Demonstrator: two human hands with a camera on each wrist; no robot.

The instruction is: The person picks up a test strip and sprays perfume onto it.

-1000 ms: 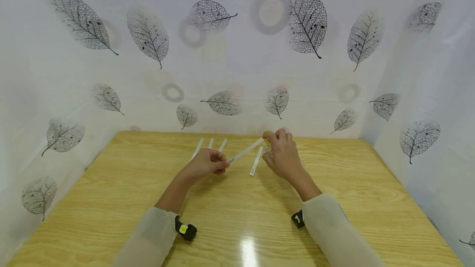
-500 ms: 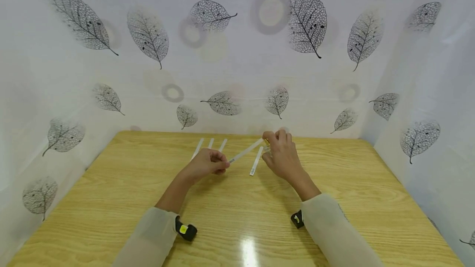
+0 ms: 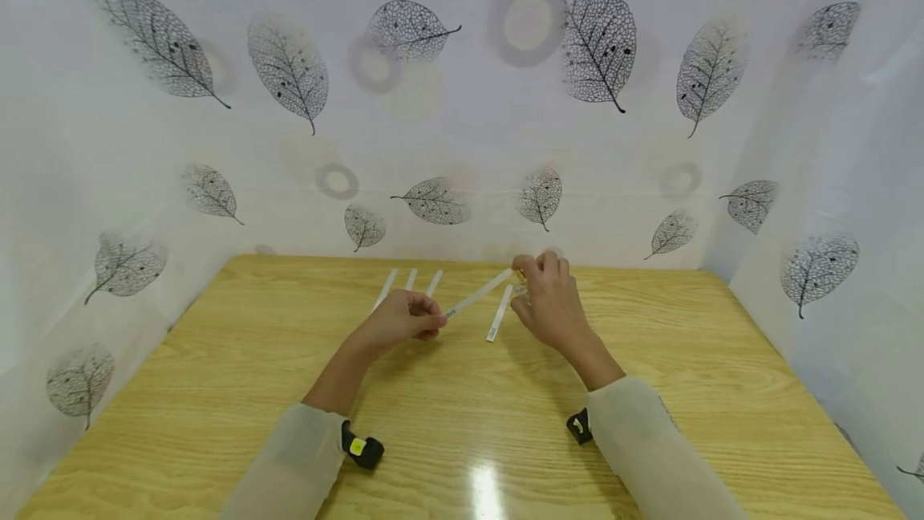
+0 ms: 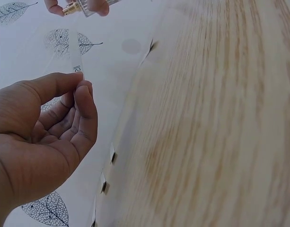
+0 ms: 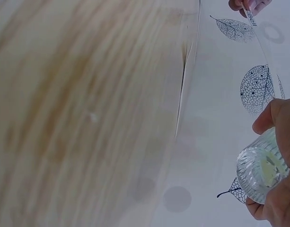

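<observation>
Between thumb and fingertips, my left hand [image 3: 397,321] pinches the printed end of a white perfume test strip [image 3: 480,293]. The strip slants up toward my right hand [image 3: 554,303], its far end close to the gold spray nozzle [image 4: 71,8] in the left wrist view. A ribbed clear glass perfume bottle [image 5: 260,165] is gripped by my right hand, with the index finger up at the nozzle. Much of the bottle is hidden behind the fingers in the head view. A second test strip [image 3: 499,314] lies on the table under the raised one.
Three more strips lie at the back of the wooden table [image 3: 462,408], left of centre: a left strip [image 3: 386,287], a middle strip [image 3: 411,278] and a right strip [image 3: 434,282], partly behind my left hand. A leaf-patterned curtain [image 3: 462,119] encloses the table's back and sides.
</observation>
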